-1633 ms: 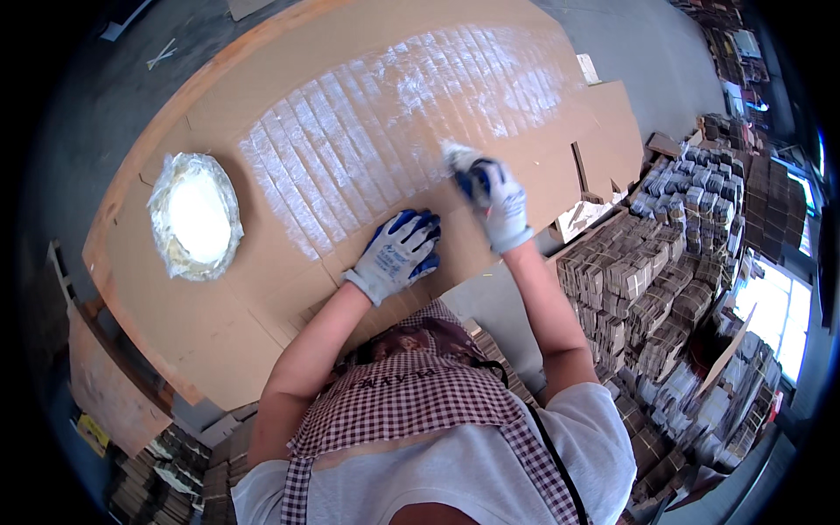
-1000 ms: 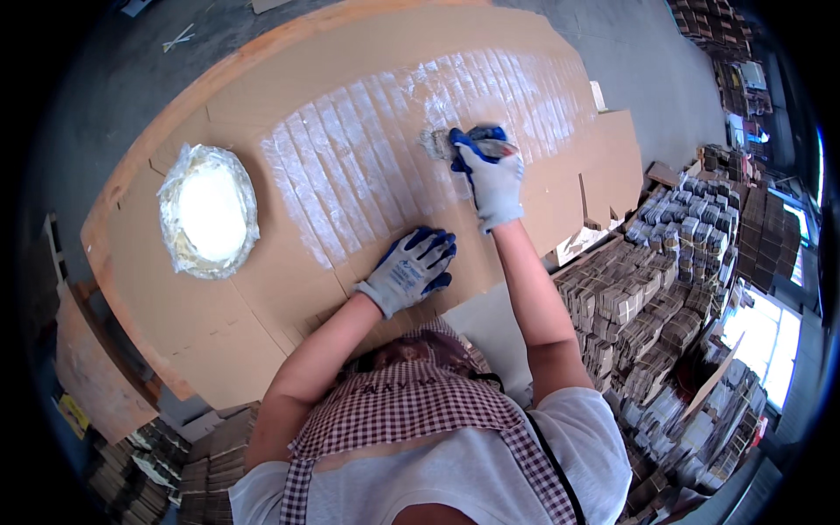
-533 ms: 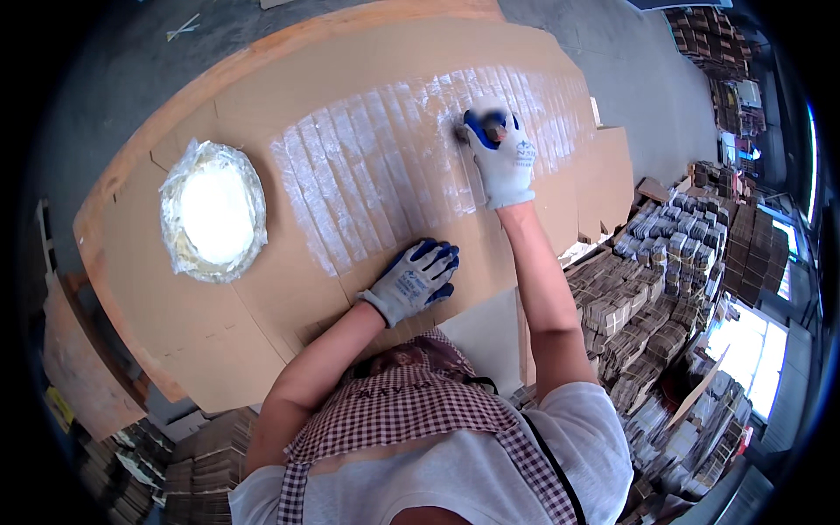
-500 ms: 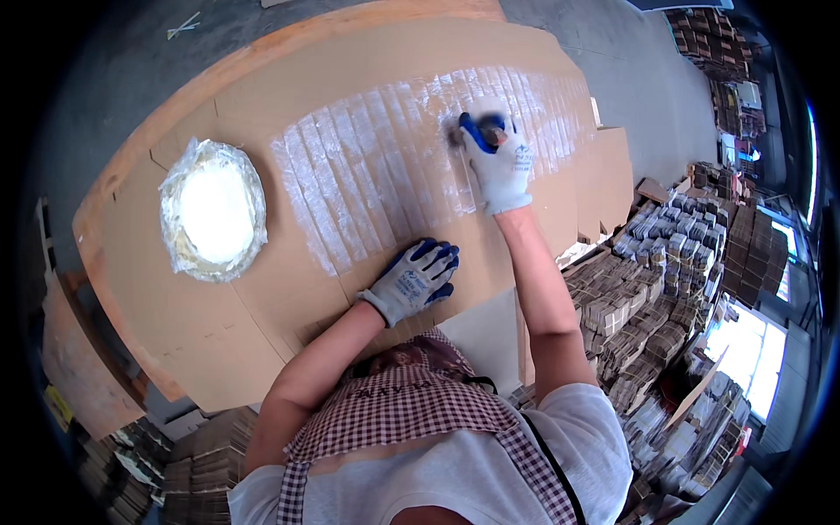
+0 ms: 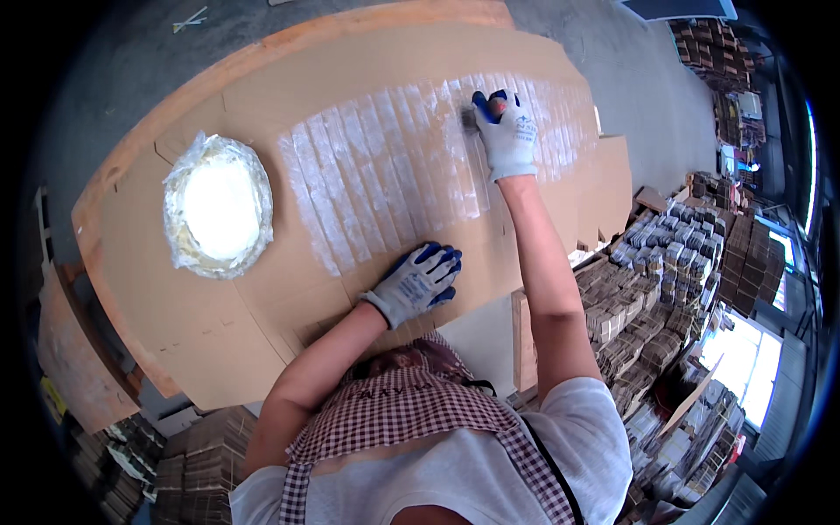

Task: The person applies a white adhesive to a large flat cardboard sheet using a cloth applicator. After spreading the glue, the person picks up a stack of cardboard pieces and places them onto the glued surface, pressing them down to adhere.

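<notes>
My right hand point(image 5: 507, 136), in a white and blue work glove, is closed round a small brush point(image 5: 470, 117); most of its handle is hidden by the fingers. The brush touches a broad sheet of cardboard point(image 5: 206, 332), among whitish, wet-looking glue strips point(image 5: 350, 175) laid side by side. Gloved the same way, my left hand point(image 5: 416, 280) lies flat on the near part of the cardboard with its fingers stretched out, holding nothing. On the left of the sheet stands a plastic-wrapped basin point(image 5: 261, 197) of bright white stuff.
An orange-brown wooden tabletop point(image 5: 109, 179) shows beneath the cardboard's far and left edges. Bundled stacks of cardboard point(image 5: 630, 306) stand to the right, more stacks point(image 5: 206, 455) at the lower left. Thin pale strips point(image 5: 190, 19) lie on the grey floor beyond.
My right hand and the brush have moved a little farther away from me over the strips. My left hand stays in about the same place on the cardboard.
</notes>
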`<act>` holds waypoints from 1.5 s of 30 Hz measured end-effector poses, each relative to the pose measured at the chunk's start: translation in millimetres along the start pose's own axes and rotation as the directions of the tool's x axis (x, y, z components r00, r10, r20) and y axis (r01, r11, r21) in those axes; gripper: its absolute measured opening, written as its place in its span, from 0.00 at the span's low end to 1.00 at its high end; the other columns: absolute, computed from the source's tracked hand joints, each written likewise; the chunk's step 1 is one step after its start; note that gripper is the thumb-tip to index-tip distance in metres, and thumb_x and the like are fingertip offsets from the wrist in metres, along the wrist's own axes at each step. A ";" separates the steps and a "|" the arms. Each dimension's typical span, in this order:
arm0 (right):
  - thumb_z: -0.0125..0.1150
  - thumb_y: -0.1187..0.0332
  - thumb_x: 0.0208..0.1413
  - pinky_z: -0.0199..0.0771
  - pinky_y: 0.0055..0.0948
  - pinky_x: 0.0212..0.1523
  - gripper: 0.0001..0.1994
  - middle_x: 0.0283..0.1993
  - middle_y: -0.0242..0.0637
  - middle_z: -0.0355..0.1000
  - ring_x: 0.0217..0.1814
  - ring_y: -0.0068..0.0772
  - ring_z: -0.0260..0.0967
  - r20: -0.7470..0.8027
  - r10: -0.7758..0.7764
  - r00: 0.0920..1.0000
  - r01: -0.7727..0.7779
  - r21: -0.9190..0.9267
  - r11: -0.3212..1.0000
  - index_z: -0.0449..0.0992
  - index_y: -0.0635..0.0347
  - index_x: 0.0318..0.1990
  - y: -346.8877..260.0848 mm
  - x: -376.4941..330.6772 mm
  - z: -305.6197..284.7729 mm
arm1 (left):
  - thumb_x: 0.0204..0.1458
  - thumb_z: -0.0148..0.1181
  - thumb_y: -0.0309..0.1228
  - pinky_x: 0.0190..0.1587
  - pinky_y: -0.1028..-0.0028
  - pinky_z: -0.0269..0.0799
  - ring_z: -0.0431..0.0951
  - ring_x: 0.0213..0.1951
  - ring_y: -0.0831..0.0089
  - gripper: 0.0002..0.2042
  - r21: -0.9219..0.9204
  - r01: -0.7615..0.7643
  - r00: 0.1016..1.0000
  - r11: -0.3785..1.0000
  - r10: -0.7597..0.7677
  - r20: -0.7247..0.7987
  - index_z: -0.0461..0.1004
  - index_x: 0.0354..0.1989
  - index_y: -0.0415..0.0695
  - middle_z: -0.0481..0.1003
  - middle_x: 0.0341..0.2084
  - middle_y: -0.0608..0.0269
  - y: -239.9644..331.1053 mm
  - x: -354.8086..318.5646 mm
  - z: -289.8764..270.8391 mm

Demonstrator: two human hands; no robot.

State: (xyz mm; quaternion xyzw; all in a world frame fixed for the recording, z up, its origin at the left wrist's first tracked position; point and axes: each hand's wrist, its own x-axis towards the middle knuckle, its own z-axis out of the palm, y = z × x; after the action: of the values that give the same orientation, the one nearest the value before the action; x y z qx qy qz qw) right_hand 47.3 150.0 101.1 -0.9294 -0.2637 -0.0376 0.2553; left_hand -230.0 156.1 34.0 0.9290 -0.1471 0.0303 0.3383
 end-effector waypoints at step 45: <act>0.66 0.61 0.50 0.74 0.43 0.47 0.15 0.45 0.47 0.74 0.47 0.55 0.72 0.272 -0.392 0.879 0.394 0.048 0.918 0.75 0.56 0.43 -91.3 15.1 4.7 | 0.58 0.55 0.44 0.66 0.58 0.59 0.67 0.60 0.61 0.22 -0.066 0.008 0.999 0.998 -0.011 -0.049 0.70 0.56 0.44 0.69 0.60 0.56 -2.1 -2.7 -0.9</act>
State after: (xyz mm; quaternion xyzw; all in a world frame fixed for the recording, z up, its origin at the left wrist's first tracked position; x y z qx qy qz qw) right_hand 13.4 226.1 141.6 -0.8537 -0.4795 0.0400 0.1991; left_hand -231.9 158.9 32.9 0.9169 -0.1352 0.0469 0.3725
